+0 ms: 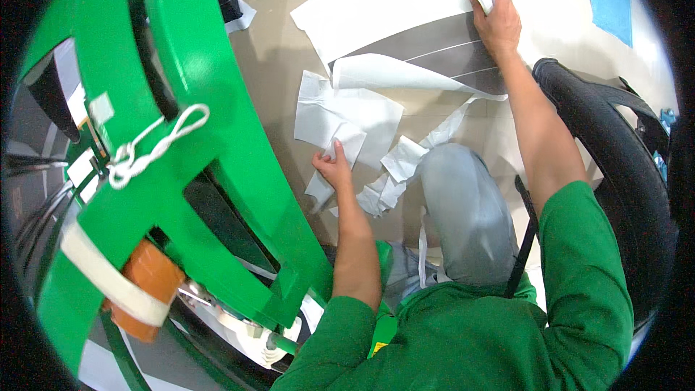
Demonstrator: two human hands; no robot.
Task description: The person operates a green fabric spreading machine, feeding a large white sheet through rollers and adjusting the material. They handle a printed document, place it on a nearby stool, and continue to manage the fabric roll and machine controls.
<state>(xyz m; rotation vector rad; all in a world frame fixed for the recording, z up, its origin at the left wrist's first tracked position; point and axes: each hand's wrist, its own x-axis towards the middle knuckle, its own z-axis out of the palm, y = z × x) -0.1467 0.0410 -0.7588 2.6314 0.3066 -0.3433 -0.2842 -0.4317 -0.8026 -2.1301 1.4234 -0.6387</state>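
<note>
My right hand (496,25) grips the edge of a white sheet (384,0) at the upper right. Below the sheet lies a dark grey piece with thin pale lines (441,51), a curled white flap (391,70) along it. My left hand (331,169) rests on white paper pieces (340,108) lower on the beige floor, fingers apart. A crumpled white strip (402,163) runs diagonally beside my bent grey-clad knee (463,217).
A large green frame (195,80) with a knotted white cord (145,148), a cream strap (108,268) and an orange pad (148,282) stands on my left. A black curved object (601,145) is at my right. A blue patch (601,7) lies top right.
</note>
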